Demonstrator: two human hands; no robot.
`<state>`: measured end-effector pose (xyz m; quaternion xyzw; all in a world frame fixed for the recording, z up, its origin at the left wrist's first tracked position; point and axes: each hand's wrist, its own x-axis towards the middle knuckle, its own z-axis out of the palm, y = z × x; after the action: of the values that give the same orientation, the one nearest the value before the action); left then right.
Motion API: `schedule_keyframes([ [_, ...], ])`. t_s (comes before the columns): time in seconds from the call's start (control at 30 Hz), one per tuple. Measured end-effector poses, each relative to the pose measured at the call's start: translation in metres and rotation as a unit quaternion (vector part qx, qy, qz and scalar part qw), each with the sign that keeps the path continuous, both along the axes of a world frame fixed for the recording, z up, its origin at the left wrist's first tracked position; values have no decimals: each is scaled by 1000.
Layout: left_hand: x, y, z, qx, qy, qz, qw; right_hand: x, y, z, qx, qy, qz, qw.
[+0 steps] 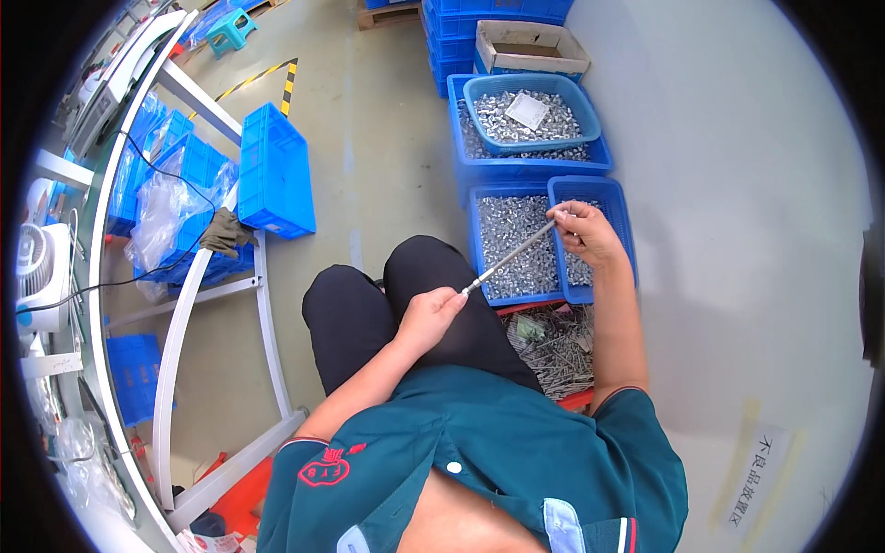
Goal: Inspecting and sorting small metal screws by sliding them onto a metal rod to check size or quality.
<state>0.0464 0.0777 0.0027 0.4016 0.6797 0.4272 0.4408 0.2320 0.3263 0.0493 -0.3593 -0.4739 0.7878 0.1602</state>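
Observation:
A slim grey metal rod (pixel 513 255) slants between my two hands, above my right thigh and the parts bins. My left hand (pixel 430 316) is closed round its lower end, where a small light-coloured fitting shows at the fingertips. My right hand (pixel 587 232) pinches the upper end between thumb and fingers. Beneath the rod stands a blue bin (pixel 475 241) full of small silvery metal parts. Next to it, under my right hand, is a narrower blue basket (pixel 631 241) with similar parts.
Long metal rods (pixel 558 355) fill a red container beside my right thigh. Farther off, a light blue basket (pixel 590 129) of parts rests on a larger blue bin (pixel 535 167). A workbench frame (pixel 263 323) and blue crates (pixel 277 170) stand left; a wall (pixel 728 230) is right.

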Motion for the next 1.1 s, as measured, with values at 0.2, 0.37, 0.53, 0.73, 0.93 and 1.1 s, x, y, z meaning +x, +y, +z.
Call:
schedule_keyframes([
  [0.2, 0, 0, -4, 11, -30, 7, 999, 1, -19, -10, -194, 202, -73, 957],
  [0.37, -1, -1, -3, 6, -22, 5, 1000, 8, -6, -24, -243, 225, -69, 941],
  [0.53, 0, -2, -3, -1, -28, 0, 1000, 16, 3, -34, -225, 247, -89, 938],
  [0.73, 0, -3, -2, 16, -7, 4, 1000, 10, 1, -20, -199, 206, -104, 953],
  [0.93, 0, -3, -4, 4, 0, -1, 1000, 5, 4, -12, -124, 126, -58, 983],
  [1.1, 0, -4, -1, 10, 26, -10, 1000, 2, 0, 2, 17, -30, -63, 997],
])
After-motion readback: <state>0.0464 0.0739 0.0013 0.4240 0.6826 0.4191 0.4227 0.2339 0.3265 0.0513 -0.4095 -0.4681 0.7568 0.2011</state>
